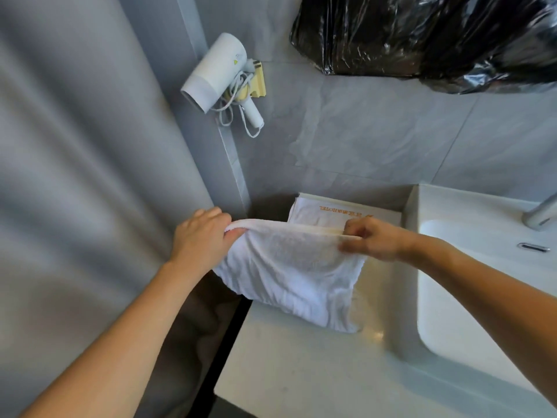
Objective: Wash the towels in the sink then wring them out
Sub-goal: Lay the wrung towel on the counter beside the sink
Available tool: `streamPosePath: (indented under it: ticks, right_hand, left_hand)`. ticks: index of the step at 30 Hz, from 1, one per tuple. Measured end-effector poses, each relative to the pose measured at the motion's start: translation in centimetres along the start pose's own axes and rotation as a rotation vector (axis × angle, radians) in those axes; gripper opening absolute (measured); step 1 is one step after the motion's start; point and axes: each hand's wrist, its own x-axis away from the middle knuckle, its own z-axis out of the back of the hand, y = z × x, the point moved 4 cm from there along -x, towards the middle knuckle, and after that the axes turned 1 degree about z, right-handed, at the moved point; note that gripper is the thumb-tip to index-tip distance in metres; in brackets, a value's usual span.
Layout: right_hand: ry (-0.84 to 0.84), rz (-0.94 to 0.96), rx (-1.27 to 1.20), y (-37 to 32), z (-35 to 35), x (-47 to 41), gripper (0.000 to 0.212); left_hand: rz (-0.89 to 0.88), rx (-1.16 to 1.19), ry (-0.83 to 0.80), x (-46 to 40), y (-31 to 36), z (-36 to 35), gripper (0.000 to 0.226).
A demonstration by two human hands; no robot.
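Note:
A white towel (pixel 289 276) hangs folded over its top edge above the left part of the counter. My left hand (pixel 200 236) grips the towel's top left corner. My right hand (pixel 373 239) pinches its top right edge, so the cloth is stretched between both hands and its lower end touches the counter. Behind it lies a second white towel (pixel 325 211) with orange lettering, flat against the wall. The white sink (pixel 470 285) is at the right, with part of a metal faucet (pixel 541 214) above it.
A pale counter (pixel 301 366) runs from the wall corner to the sink. A white hair dryer (pixel 223 76) hangs on the grey tiled wall. A black plastic bag (pixel 437 37) covers something at the upper right. A grey wall stands close on the left.

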Motion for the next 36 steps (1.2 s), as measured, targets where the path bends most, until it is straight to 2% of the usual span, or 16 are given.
streamPosePath:
  ticks: [3,5,8,9,11,13,15,17,19,20,22,25,29,32,35,36]
  right_hand:
    - [-0.082,0.016,0.27,-1.0,-0.2,1.0,0.018]
    - [-0.115,0.068,0.428,-1.5,0.2,1.9,0.023]
    - [0.044,0.135,0.505,-2.1,3.1,3.4,0.029]
    - [0.114,0.133,0.533,-2.2,4.2,3.9,0.03]
    - [0.182,0.127,0.588,-2.4,5.9,4.5,0.028]
    - [0.148,0.149,0.608,-2.9,6.5,4.5,0.024]
    - [0.078,0.192,0.606,-4.0,7.0,4.6,0.022]
    - [0.052,0.252,0.629,-5.5,7.7,4.9,0.031]
    - [0.075,0.268,0.643,-6.6,8.4,5.2,0.035]
    - [0.09,0.272,0.639,-6.8,8.6,5.2,0.033]
    - [0.106,0.274,0.594,-7.1,8.3,5.2,0.022]
    - [0.071,0.224,0.464,-7.2,7.1,5.4,0.013]
    - [0.025,0.13,0.175,-7.3,4.9,5.8,0.04]
    - [0.018,0.142,-0.106,-7.3,4.0,6.2,0.045]
    - [0.008,0.117,-0.156,-7.2,4.0,6.4,0.069]
    - [-0.021,0.111,-0.197,-7.2,3.9,6.6,0.067]
  left_hand:
    - [-0.039,0.069,-0.046,1.0,0.1,1.2,0.039]
    - [-0.062,0.273,-0.166,1.8,-0.1,2.1,0.04]
    - [-0.068,0.777,-0.322,3.3,-0.7,4.5,0.037]
    - [-0.093,0.849,-0.36,3.7,-0.6,5.4,0.031]
    - [-0.109,0.755,-0.467,3.5,-0.3,6.1,0.03]
    - [-0.069,0.476,-0.517,2.5,-0.2,5.9,0.034]
    - [-0.015,0.319,-0.372,1.3,-0.4,6.0,0.012]
    - [0.011,0.262,-0.101,0.3,-0.6,6.3,0.02]
    - [0.008,0.112,0.085,0.0,-0.1,7.5,0.011]
    - [0.007,0.029,0.083,-0.1,0.2,7.8,0.004]
    - [0.019,-0.063,0.02,-0.3,0.3,7.4,0.014]
    - [0.086,0.068,0.014,-0.3,-0.6,6.2,0.009]
    - [0.25,0.238,0.045,-0.4,-1.4,5.5,0.008]
    - [0.363,0.307,0.056,-1.2,-2.2,5.9,0.005]
    - [0.381,0.309,0.025,-2.0,-2.8,6.1,0.011]
    - [0.379,0.307,0.016,-2.1,-2.8,6.1,0.013]
